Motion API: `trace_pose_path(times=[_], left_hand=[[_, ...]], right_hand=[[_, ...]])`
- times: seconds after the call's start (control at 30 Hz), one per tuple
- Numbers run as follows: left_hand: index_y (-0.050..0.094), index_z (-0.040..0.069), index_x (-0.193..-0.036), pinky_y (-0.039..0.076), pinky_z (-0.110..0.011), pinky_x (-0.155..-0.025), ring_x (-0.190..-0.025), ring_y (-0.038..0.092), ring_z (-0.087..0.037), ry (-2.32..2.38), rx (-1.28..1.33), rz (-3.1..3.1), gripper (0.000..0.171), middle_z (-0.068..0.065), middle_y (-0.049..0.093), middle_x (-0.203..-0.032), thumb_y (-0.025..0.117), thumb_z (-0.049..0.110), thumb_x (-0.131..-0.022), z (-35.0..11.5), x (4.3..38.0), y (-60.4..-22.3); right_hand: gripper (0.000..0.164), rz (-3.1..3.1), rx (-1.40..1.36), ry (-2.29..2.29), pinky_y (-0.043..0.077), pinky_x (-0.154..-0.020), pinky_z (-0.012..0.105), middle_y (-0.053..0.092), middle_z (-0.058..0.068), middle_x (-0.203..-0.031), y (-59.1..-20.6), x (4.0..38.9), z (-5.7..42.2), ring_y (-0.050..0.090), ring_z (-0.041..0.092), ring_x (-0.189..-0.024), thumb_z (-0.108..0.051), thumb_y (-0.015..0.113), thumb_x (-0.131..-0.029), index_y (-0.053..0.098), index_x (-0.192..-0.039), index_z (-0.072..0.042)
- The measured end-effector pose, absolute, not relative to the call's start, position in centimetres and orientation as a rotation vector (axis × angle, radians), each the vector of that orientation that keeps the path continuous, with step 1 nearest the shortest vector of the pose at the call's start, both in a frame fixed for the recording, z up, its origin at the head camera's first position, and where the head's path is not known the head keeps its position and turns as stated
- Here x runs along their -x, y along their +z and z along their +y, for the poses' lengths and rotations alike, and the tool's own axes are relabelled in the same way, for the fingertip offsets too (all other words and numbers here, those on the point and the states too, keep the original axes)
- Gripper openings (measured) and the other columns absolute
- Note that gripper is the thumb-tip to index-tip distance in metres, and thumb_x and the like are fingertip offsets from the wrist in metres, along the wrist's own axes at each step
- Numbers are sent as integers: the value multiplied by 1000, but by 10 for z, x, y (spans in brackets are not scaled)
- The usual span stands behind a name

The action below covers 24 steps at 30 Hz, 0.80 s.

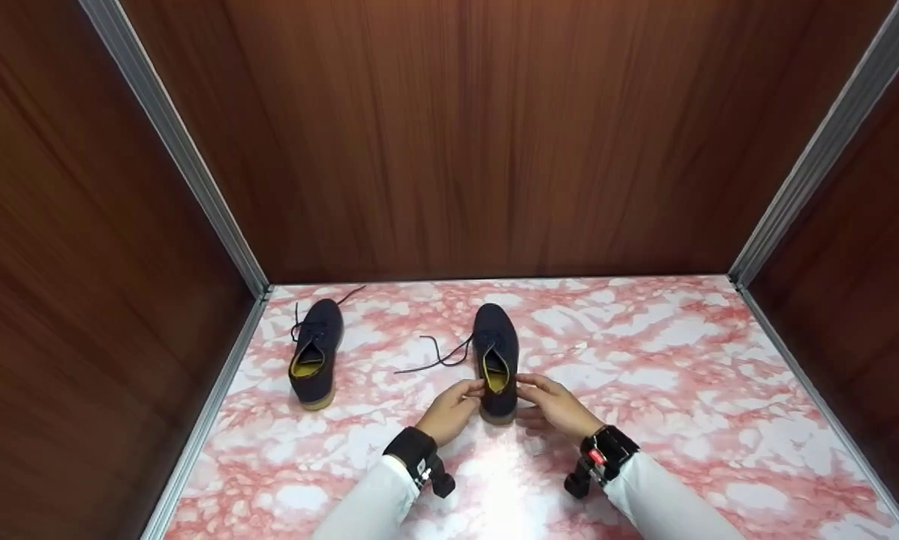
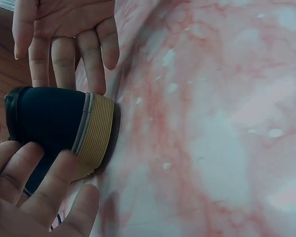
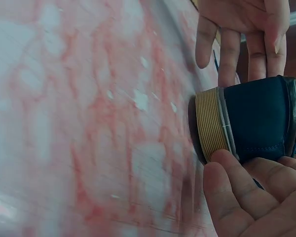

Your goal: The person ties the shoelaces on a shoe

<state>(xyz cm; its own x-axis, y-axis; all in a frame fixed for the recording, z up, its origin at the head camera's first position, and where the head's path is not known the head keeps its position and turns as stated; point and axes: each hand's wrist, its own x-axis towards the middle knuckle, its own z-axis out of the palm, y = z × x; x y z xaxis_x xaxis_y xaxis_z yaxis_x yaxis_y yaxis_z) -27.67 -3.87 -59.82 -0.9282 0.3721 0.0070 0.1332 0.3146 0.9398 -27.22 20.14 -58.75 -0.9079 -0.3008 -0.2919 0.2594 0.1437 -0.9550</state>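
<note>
A dark navy lace-up shoe (image 1: 497,352) with a yellow lining stands upright on the marbled surface, toe pointing away. Its loose lace trails off to the left. On the left of its heel is my left hand (image 1: 452,412), fingers fairly straight and fingertips at the side. My right hand (image 1: 558,409) flanks the heel from the right, fingers extended against or close to it. Both wrist views show the shoe's dark heel (image 2: 49,116) and ribbed tan sole (image 3: 210,123) between the two hands. A matching shoe (image 1: 318,352) stands farther left, apart from both hands.
The red-and-white marbled surface (image 1: 644,360) is bounded by a brown wood-look back panel (image 1: 494,150) and side panels. Grey metal edging (image 1: 194,172) runs along the corners. The second shoe's lace sticks out beyond its toe.
</note>
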Motion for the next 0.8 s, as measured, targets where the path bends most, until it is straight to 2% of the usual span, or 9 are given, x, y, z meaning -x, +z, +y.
trace_pose_path(times=[0.1,0.2,0.3,0.4,0.57,0.8], left_hand=[[59,1,-142,53,-38,-97,-121,66,-36,1662,-498,2374,40,-20,68,-136,53,13,-104,-42,269,-601],[60,2,-141,53,-31,-83,-109,68,-34,1677,-470,2346,39,-20,68,-135,53,13,-104,-43,262,-603],[60,3,-140,50,-25,-74,-103,68,-33,1681,-455,2328,38,-19,68,-134,52,14,-104,-44,257,-605],[62,5,-139,51,-25,-75,-106,70,-33,1667,-456,2343,37,-18,70,-133,54,15,-104,-45,253,-606],[65,7,-134,50,-23,-70,-92,69,-29,1674,-451,2349,33,-16,72,-128,56,16,-104,-48,250,-604],[68,6,-126,49,-25,-67,-79,62,-14,1721,-408,2316,27,-17,72,-112,58,18,-104,-49,245,-602]], right_hand=[[57,2019,81,-1804,60,-94,54,53,31,-151,-589,265,202,68,48,-121,-31,47,-111,35,-160,-5],[57,2014,120,-1806,60,-95,55,52,32,-152,-591,259,204,69,48,-119,-30,47,-111,35,-160,-2],[56,1985,146,-1826,58,-99,56,52,33,-151,-592,253,205,68,47,-120,-27,46,-111,34,-159,0],[56,1965,159,-1833,59,-98,56,58,34,-144,-592,247,206,67,49,-121,-26,46,-111,34,-159,0],[55,1959,174,-1825,62,-89,55,63,35,-136,-590,241,205,68,51,-118,-26,47,-111,35,-159,-2],[55,1979,183,-1826,61,-90,55,57,32,-147,-590,237,203,70,50,-115,-29,50,-110,40,-155,0]])
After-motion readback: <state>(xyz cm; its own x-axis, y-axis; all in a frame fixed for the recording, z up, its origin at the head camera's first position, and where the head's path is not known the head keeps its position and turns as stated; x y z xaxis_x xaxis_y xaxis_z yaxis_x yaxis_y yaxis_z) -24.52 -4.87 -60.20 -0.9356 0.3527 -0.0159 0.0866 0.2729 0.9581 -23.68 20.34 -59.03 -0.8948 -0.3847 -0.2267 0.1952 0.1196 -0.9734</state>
